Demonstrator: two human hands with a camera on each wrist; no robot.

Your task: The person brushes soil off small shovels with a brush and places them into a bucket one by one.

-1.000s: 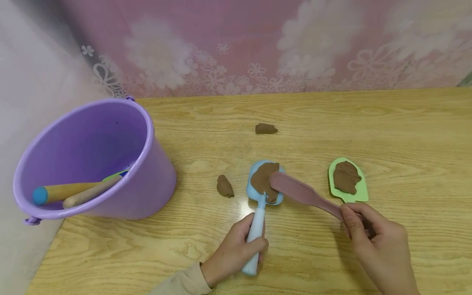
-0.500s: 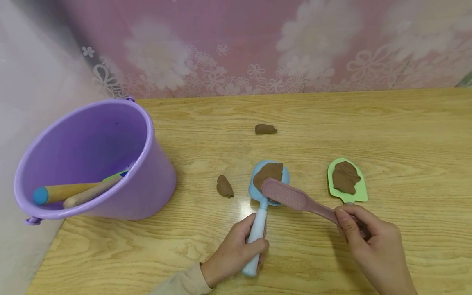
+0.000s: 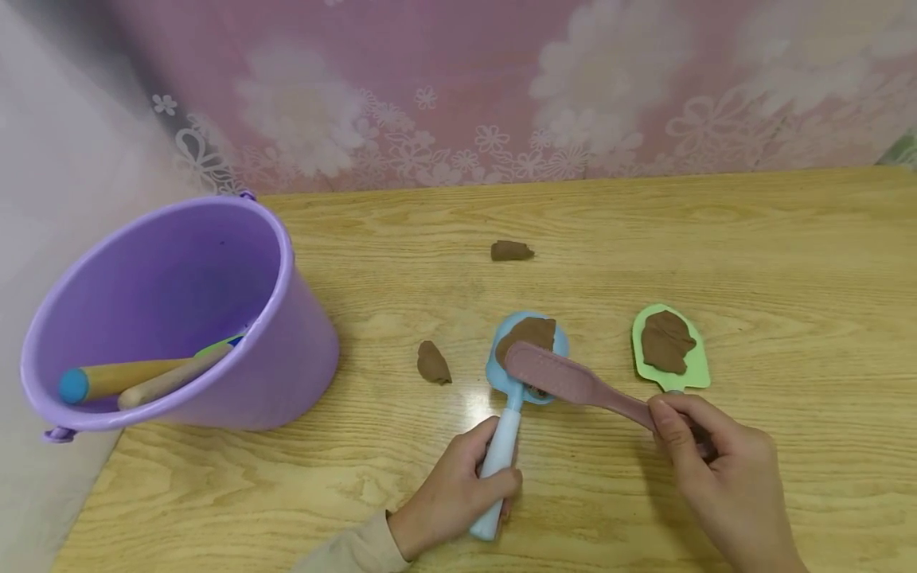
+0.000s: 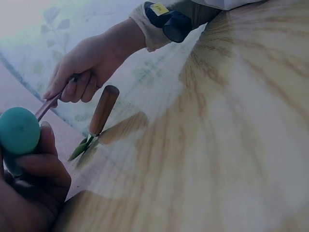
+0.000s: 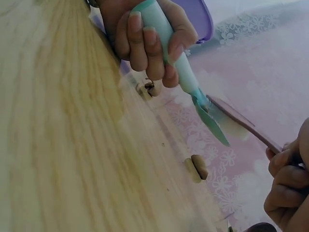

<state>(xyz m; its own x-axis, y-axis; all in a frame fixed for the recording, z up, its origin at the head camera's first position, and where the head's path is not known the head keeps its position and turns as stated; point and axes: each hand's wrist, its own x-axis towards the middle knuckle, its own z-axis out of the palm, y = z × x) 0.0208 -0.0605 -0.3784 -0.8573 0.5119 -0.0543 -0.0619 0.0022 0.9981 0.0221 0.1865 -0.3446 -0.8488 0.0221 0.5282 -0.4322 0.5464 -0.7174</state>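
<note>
My left hand (image 3: 451, 497) grips the pale handle of a small light-blue shovel (image 3: 497, 376), which points away from me. Brown clay (image 3: 533, 331) lies spread on its blade. In my right hand (image 3: 731, 469), thumb and fingers pinch the thin handle of a mauve paddle-shaped tool (image 3: 552, 374). Its flat head overlaps the clay and the lower part of the blade, hiding some of both. The right wrist view shows the paddle (image 5: 241, 121) right at the shovel blade (image 5: 211, 124). In the left wrist view the shovel's round teal handle end (image 4: 19, 130) faces the camera.
A green shovel (image 3: 698, 372) bearing brown clay (image 3: 668, 342) lies beyond my right hand; its wooden handle (image 4: 104, 110) shows in the left wrist view. Two loose clay pieces lie on the wooden table (image 3: 372, 469). A purple bucket (image 3: 311, 350) holding wooden-handled tools stands left.
The blue shovel has shifted slightly right in my left hand. The paddle has slid left and down over the clay, its textured face showing half a second ago, and covers the blade's lower part.
</note>
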